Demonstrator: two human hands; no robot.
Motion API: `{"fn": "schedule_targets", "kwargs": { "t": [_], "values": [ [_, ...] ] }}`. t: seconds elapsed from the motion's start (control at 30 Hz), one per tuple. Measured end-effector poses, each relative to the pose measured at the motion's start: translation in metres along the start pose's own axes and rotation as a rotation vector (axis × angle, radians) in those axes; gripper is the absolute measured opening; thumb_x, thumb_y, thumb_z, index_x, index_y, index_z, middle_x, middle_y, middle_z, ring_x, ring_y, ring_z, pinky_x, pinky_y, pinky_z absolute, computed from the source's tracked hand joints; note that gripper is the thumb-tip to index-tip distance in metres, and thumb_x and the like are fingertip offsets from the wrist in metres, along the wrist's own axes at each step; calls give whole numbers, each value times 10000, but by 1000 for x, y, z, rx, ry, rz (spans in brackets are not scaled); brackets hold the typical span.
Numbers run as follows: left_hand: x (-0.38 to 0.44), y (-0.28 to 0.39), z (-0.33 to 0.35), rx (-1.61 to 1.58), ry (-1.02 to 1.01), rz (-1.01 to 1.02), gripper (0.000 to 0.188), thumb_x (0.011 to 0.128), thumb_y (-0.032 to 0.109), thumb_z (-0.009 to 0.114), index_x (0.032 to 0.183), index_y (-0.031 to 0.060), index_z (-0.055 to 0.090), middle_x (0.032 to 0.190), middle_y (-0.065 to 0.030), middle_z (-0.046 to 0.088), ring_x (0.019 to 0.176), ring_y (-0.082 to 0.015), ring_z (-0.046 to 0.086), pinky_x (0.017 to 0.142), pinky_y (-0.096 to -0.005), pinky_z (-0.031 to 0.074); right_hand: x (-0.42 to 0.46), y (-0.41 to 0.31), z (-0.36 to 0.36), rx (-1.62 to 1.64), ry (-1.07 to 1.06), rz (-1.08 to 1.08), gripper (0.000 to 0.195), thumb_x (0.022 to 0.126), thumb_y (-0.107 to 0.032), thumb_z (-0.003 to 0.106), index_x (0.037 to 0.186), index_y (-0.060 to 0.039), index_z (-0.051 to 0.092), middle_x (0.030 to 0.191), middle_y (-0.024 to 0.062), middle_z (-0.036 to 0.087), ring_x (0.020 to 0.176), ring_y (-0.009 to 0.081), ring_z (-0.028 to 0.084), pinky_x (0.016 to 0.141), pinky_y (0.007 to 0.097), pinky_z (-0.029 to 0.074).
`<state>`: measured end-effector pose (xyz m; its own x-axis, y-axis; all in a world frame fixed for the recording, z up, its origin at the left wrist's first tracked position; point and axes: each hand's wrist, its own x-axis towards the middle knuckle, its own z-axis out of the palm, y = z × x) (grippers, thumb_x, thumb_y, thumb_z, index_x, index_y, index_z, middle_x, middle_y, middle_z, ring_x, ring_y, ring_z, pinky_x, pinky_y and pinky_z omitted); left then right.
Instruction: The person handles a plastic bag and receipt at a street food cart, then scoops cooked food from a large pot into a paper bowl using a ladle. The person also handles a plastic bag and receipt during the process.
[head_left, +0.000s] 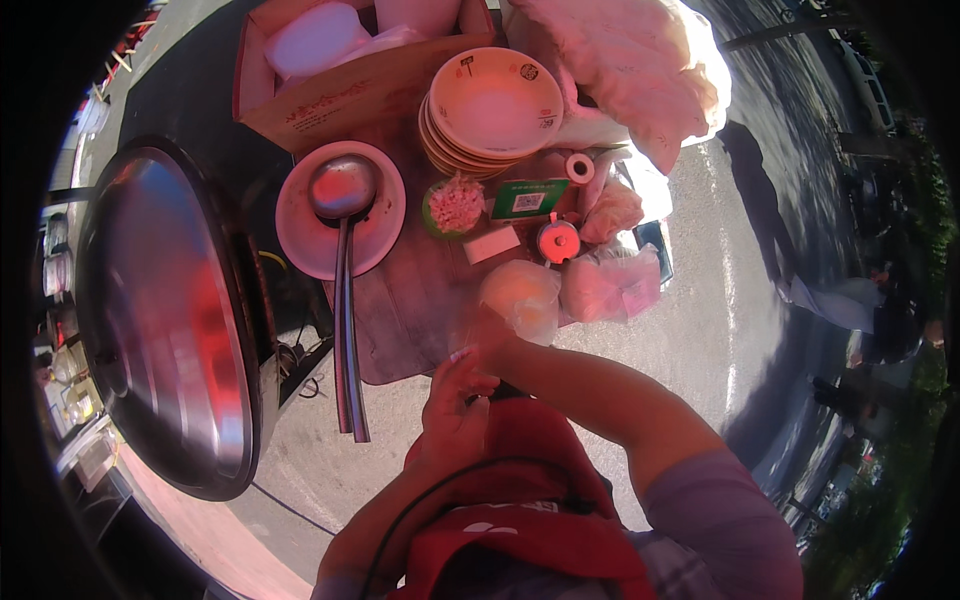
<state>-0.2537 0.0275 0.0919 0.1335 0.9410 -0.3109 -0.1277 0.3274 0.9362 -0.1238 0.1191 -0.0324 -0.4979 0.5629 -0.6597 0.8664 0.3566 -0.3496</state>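
Note:
My left hand (456, 409) is in front of the red apron (525, 435), near the table's front edge, its fingers bent. Motion blurs my right hand (496, 341), which crosses close above the left one. Whether either hand holds something cannot be made out. Right beside my right hand is a clear plastic bag (525, 296) with something pale orange inside. Another knotted plastic bag (611, 285) lies to its right. Behind these stand a small lidded jar (559, 241), a white block-shaped item (491, 244) and a green bowl of chopped pinkish food (456, 206).
On the wooden table (397, 330), a white bowl (292, 232) holds two long-handled metal ladles (343, 187). Behind are stacked bowls (495, 101), a cardboard box (360, 101), a green card with a printed code (529, 199) and a paper roll (579, 169). A large domed metal lid (165, 315) is left.

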Motion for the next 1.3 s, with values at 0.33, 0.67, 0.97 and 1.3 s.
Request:
{"fn": "schedule_targets", "kwargs": {
  "t": [0.33, 0.67, 0.97, 1.3],
  "values": [
    [17, 22, 6, -9, 6, -43, 661, 858, -137, 499, 1505, -30, 416, 1283, -119, 458, 1013, -165, 635, 948, -312, 494, -135, 55, -43, -15, 1160, 99, 440, 704, -107, 812, 1107, -81, 637, 1167, 119, 566, 1154, 361, 530, 970, 463, 450],
    [32, 38, 8, -167, 101, -108, 513, 899, -95, 533, 1402, 4, 519, 1099, -65, 589, 939, -127, 608, 887, -263, 471, -165, 41, -80, 988, 895, 309, 268, 954, -120, 621, 1194, -1, 634, 953, 223, 713, 925, 376, 714, 808, 413, 556],
    [32, 46, 42, 437, -193, 78, 546, 909, -66, 558, 1443, -8, 460, 1197, -137, 660, 1123, -237, 646, 989, -365, 496, -182, -14, -75, 965, 804, 4, 240, 929, -66, 607, 1157, 2, 634, 1093, 216, 660, 1007, 390, 682, 877, 459, 546],
    [28, 46, 68, 659, -183, 184, 607, 927, -8, 601, 1498, -35, 395, 1298, -215, 609, 1203, -316, 631, 975, -393, 517, -183, 0, -68, 1142, 780, -55, 437, 902, -55, 620, 1327, 17, 547, 1195, 195, 650, 1148, 330, 658, 972, 406, 518]
  ]
}}
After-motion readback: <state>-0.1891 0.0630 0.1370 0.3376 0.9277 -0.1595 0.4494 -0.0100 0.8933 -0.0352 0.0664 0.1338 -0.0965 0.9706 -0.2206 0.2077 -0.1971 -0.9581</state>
